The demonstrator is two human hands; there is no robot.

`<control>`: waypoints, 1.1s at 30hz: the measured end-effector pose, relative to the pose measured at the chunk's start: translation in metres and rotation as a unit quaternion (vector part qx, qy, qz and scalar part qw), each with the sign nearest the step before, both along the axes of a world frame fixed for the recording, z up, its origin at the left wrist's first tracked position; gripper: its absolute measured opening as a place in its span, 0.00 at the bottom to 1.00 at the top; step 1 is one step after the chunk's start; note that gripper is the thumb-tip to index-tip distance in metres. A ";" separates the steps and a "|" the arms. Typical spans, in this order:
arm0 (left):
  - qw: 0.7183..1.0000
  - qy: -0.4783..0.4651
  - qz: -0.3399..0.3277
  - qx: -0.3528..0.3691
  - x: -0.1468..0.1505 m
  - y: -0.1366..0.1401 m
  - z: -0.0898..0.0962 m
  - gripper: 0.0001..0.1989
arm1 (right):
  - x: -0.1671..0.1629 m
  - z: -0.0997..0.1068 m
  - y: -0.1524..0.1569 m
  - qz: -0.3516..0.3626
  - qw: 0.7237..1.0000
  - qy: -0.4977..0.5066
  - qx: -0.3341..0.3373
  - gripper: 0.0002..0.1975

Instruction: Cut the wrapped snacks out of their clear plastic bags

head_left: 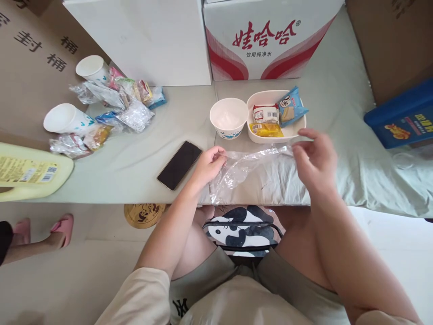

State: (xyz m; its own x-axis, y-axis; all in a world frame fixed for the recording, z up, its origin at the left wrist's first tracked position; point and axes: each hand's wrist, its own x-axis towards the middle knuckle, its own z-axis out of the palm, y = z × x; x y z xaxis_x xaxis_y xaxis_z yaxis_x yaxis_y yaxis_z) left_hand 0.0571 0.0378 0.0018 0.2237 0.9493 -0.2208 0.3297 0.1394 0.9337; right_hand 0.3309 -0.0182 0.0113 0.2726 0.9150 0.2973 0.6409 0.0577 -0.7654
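A clear plastic bag [252, 163] is stretched between my two hands, low over the cloth-covered surface. My left hand [212, 163] pinches its left end, closed on the film. At the other end my right hand [314, 158] is closed with fingers pinched on the bag's corner, slightly blurred. Just beyond the bag stands a white paper bowl [229, 118] with something whitish or clear inside. Beside it, a white oval tub [252, 132] holds a red-and-white snack packet [265, 113], a yellow packet [266, 130] and a blue snack packet [292, 107].
A black phone [179, 165] lies left of my left hand. Two paper cups [61, 118] and several wrapped snacks [135, 115] sit farther left. Cartons [270, 45] line the back. A yellow jug [34, 171] and a blue bottle [402, 115] flank the surface. Another person's foot [61, 228] shows lower left.
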 end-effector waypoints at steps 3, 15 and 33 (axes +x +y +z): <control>1.000 0.003 -0.016 0.005 -0.002 -0.001 0.001 0.02 | -0.009 0.002 -0.018 0.218 0.975 -0.045 -0.009 0.32; 0.995 -0.036 0.075 -0.050 -0.003 0.011 -0.003 0.02 | 0.000 0.029 -0.048 0.165 0.963 -0.189 0.095 0.05; 0.979 0.011 0.010 0.201 -0.020 -0.016 0.014 0.23 | -0.001 0.015 -0.054 0.312 0.910 -0.197 -0.186 0.07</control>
State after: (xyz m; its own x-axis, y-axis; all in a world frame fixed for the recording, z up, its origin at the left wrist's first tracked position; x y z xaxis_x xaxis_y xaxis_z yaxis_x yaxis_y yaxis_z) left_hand 0.0375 0.0220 0.0158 0.2042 0.9644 0.1682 0.3510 -0.2325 0.9071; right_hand 0.3303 -0.0718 0.0260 -0.3962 0.9124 -0.1029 0.8013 0.2889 -0.5238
